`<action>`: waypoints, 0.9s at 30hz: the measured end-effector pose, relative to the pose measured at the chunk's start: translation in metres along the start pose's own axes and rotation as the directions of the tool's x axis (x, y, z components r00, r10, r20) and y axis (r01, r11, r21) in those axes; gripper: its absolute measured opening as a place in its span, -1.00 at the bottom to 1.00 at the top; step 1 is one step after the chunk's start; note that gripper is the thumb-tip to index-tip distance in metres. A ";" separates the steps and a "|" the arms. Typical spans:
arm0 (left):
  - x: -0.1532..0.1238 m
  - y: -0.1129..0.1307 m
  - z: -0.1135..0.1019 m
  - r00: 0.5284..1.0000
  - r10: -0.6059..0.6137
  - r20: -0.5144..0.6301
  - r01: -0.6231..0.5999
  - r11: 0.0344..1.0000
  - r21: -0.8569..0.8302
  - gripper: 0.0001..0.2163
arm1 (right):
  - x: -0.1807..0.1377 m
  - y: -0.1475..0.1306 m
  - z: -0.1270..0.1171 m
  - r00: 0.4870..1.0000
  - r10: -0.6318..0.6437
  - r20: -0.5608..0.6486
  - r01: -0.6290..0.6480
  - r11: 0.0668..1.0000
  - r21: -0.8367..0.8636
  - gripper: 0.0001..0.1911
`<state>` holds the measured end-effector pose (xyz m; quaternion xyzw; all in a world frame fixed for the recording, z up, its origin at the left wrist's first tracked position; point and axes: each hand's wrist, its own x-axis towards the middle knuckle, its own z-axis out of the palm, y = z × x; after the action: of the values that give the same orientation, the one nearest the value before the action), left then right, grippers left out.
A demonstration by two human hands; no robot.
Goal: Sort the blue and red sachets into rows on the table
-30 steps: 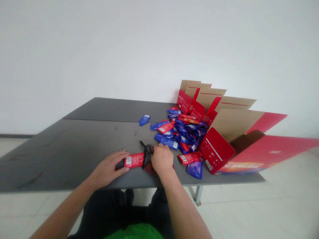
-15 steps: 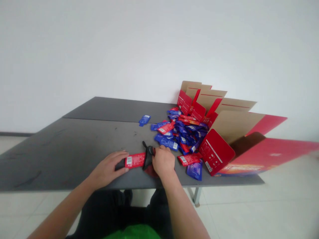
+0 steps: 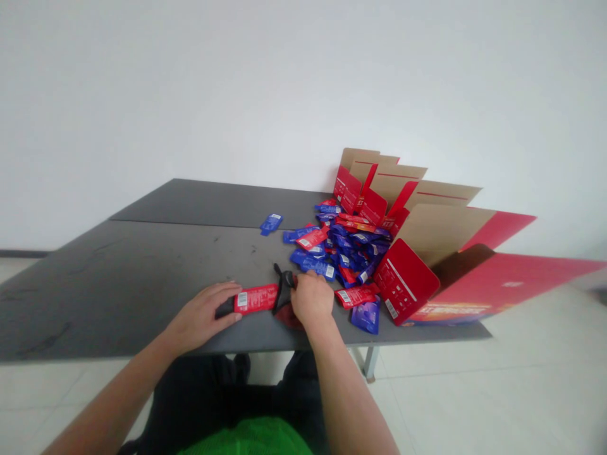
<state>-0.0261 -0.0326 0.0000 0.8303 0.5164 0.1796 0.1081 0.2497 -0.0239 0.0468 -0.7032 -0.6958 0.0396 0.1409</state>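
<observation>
While both hands work at the near edge of the table [image 3: 142, 253], the big open carton [image 3: 474, 278] lies on its side off to the right of the right hand [image 3: 310, 302], more folded cartons [image 3: 379, 183] beyond it. Between carton and right hand: heap of red and blue packets [image 3: 348, 249], one stray blue packet [image 3: 270, 223] farther out. Left hand [image 3: 203, 315] rests flat, fingers pressing down one red packet [image 3: 256, 299]. Right hand is clenched on a black tool [image 3: 283, 287], scissors by the look, at the packet's right end. Judgement: end of packet being cut or clipped. Next move calls for holding the packet steady and keeping left fingertips back from the tool.
</observation>
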 end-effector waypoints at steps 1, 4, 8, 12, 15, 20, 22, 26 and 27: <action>0.000 0.000 0.000 1.000 0.006 -0.005 -0.006 1.000 0.000 -0.46 | -0.001 -0.010 -0.002 0.999 -0.042 -0.025 0.042 0.999 0.012 -0.72; 0.000 -0.002 0.001 0.999 0.036 -0.023 -0.036 0.999 -0.008 -0.54 | -0.008 -0.053 0.003 0.961 -0.267 -0.076 0.273 0.959 0.075 -0.73; -0.001 -0.004 0.002 0.999 0.034 -0.017 -0.034 0.999 0.001 -0.58 | -0.016 -0.068 0.020 0.944 -0.330 0.003 0.328 0.937 0.121 -0.78; -0.001 -0.003 0.000 1.000 0.012 -0.017 -0.011 1.000 0.019 -0.46 | -0.014 -0.015 0.018 0.998 -0.069 -0.003 0.069 0.996 0.061 -0.75; 0.000 -0.002 0.000 1.000 0.004 -0.013 -0.003 0.999 0.040 -0.43 | -0.025 0.021 0.008 0.998 0.047 -0.036 -0.047 0.999 0.014 -0.73; -0.002 -0.008 0.004 0.999 0.036 -0.020 -0.035 0.997 0.070 -0.45 | -0.067 0.038 0.005 0.994 0.063 -0.094 -0.055 0.995 0.080 -0.85; 0.000 -0.012 0.000 0.998 0.057 0.007 -0.057 0.995 0.079 -0.46 | -0.078 0.038 0.008 0.992 0.063 -0.107 -0.051 0.992 0.112 -0.87; 0.014 -0.011 -0.025 0.973 0.094 0.210 -0.108 0.992 0.058 -0.47 | -0.080 0.038 0.009 0.992 0.057 -0.112 -0.040 0.989 0.144 -0.85; 0.021 -0.008 -0.033 0.957 0.100 0.271 -0.116 0.992 0.046 -0.47 | -0.079 0.038 0.008 0.992 0.053 -0.112 -0.037 0.989 0.146 -0.85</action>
<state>-0.0380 -0.0107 0.0314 0.8769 0.4561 0.0554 0.1414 0.2823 -0.1002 0.0181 -0.7079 -0.6657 0.0519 0.2303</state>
